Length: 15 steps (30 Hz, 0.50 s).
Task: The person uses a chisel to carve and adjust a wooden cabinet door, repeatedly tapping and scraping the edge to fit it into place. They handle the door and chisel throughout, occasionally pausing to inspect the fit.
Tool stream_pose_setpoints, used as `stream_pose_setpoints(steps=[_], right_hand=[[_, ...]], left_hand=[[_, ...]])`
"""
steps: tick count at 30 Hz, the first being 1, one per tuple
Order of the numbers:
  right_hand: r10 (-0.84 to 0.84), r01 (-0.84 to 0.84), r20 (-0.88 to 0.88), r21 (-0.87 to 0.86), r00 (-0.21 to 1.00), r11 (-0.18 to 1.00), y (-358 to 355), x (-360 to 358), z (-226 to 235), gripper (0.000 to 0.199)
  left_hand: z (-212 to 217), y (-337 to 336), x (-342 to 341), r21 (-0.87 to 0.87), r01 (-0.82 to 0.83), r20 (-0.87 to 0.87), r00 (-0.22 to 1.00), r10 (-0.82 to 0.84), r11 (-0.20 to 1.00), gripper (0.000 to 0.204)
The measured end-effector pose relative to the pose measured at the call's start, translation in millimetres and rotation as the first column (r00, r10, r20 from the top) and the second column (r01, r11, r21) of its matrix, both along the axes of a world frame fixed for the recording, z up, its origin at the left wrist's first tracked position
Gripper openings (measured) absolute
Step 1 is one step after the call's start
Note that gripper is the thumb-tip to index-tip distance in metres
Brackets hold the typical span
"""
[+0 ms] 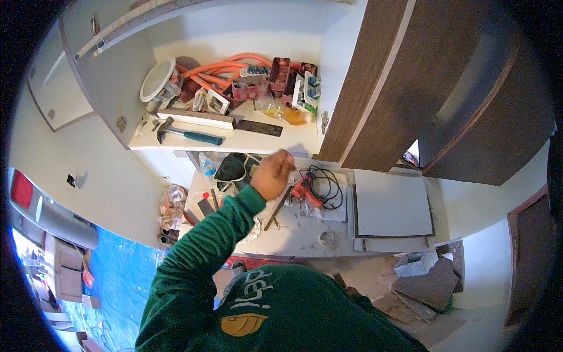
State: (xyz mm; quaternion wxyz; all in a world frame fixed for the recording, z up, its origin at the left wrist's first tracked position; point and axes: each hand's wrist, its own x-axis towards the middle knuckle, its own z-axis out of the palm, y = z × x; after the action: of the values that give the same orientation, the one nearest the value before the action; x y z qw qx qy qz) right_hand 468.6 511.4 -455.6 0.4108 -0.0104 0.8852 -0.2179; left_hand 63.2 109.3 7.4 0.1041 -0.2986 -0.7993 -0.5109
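Note:
My left hand (274, 176), in a green sleeve, is raised in front of the cabinet shelf's edge, above the bench. Its fingers are curled together; whatever they may hold is hidden. On the shelf (281, 141) just beyond it lie a claw hammer (202, 138) with a teal handle, a wooden strip (196, 119) and a dark flat blade (259, 127). Beneath and to the right of the hand, a red power tool (306, 190) rests beside its coiled black cord. Only a small part of my right hand (352, 291) shows beside my body, its fingers hidden.
Orange conduit (220, 73), red electrical boxes (249, 88) and a round white fixture (158, 81) fill the shelf's back. A white panel (393, 202) lies on the bench at right, a bottle (207, 166) at left. Brown doors (404, 76) stand at right; offcuts (431, 284) lie below.

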Motion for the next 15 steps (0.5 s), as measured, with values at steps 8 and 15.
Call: stream_pose_setpoints(steps=[8,15], right_hand=[[-0.538,0.537,-0.03,-0.034,0.843,0.843,-16,-30,84,0.061],[-0.839,0.774,0.198,-0.534,0.507,0.342,-47,-108,165,0.038]], left_hand=[[25,-54,-68,0.08,-0.229,-0.501,0.832,0.238,0.97,0.015],[16,-58,-112,-0.106,-0.4,-0.606,0.752,0.259,0.91,0.021]])
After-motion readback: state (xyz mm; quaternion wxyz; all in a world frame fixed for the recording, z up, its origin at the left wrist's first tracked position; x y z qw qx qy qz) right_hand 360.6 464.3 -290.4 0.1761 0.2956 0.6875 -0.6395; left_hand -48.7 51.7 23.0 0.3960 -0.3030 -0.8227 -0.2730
